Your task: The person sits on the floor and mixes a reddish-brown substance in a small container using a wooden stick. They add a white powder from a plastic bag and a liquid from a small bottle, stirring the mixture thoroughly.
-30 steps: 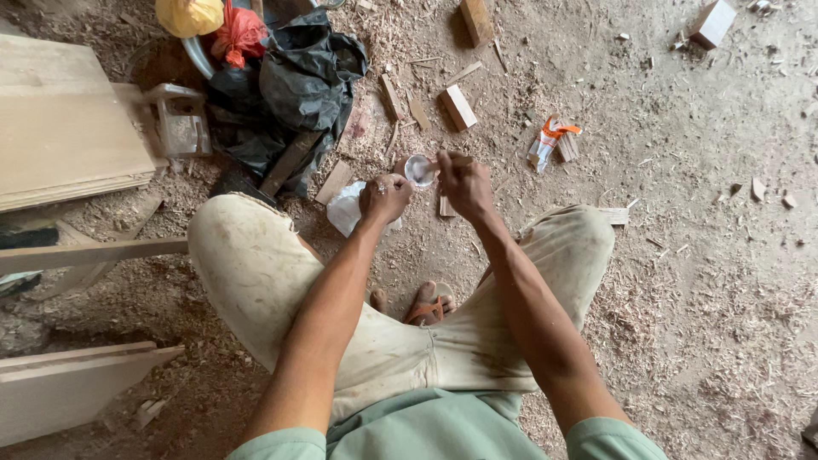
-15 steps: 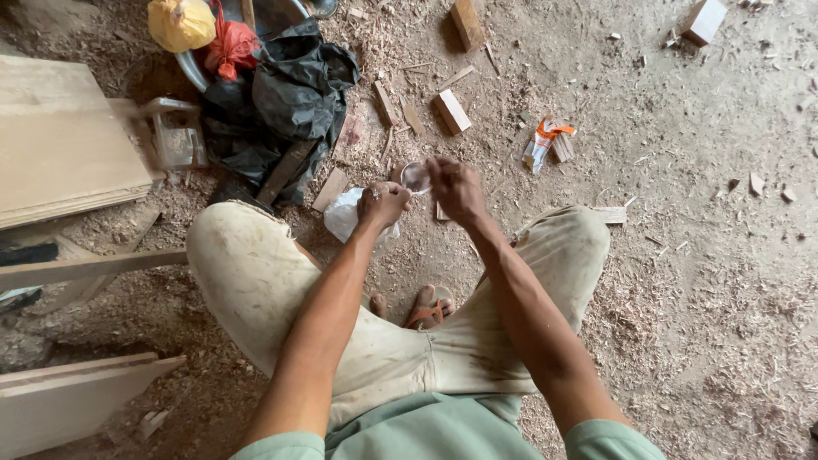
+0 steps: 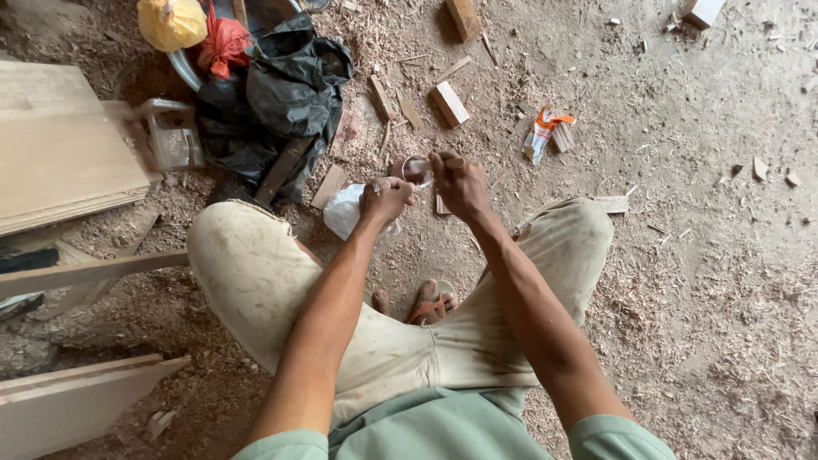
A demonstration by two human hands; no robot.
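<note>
Left hand (image 3: 385, 198) pinches a small clear cup (image 3: 417, 169) at its rim. Right hand (image 3: 461, 182), fingers curled shut, sits just right of it, touching.

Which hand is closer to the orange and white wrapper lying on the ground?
The right hand. The wrapper lies just up and to the right of it, apart from it. The left hand sits farther off, on the other side of the right hand.

Yellow bag (image 3: 171, 23), black bag (image 3: 290, 89)
</note>
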